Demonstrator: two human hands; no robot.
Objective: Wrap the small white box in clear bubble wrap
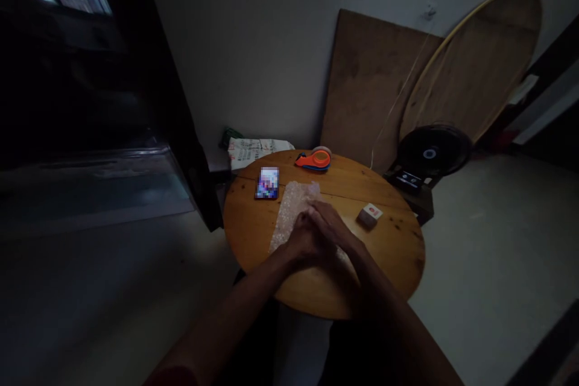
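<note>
A sheet of clear bubble wrap (286, 217) lies on the round wooden table (389, 253), with part of it under my hands. My left hand (306, 240) is closed at the sheet's right part, its fingers mostly hidden in shadow. Touching it from the right, my right hand (332, 223) has its fingers pressed together on the wrap and pointing away from me. Whether something lies inside the wrap beneath my hands cannot be seen. To the right of my hands sits a small box (371, 214) with a white top and a red mark.
An orange and blue tape dispenser (316, 160) lies at the table's far edge. Left of the wrap is a phone (267, 183) with a lit screen. Behind stand a printed white bag (257, 148), a brown board (371, 84), a round tabletop (479, 66) and a black round appliance (432, 151).
</note>
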